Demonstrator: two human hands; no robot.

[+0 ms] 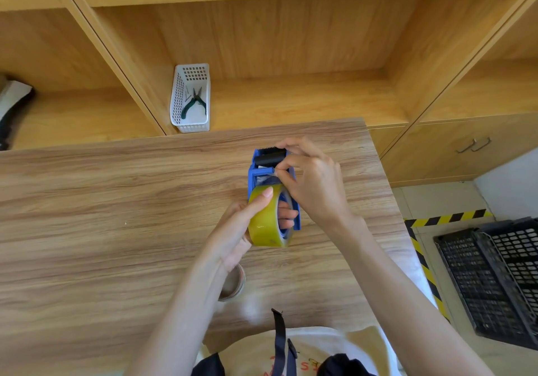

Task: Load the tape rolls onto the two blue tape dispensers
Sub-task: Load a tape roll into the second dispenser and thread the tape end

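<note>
A blue tape dispenser (252, 176) with a black roller and a toothed blade at its far end is held above the wooden table (116, 201). A yellowish tape roll (266, 221) sits on its hub. My left hand (241, 227) grips the roll and dispenser from the left, thumb on the roll's top and fingers through the core. My right hand (311, 183) pinches the tape's loose end at the blue bar just behind the roller. A second tape roll (234, 284) lies on the table, partly hidden under my left wrist. Only one dispenser is visible.
A white perforated basket (177, 99) holding green-handled pliers stands on the shelf behind the table. Black plastic crates (492, 276) sit on the floor at the right, beside yellow-black hazard tape. The table's right edge runs close to my right forearm.
</note>
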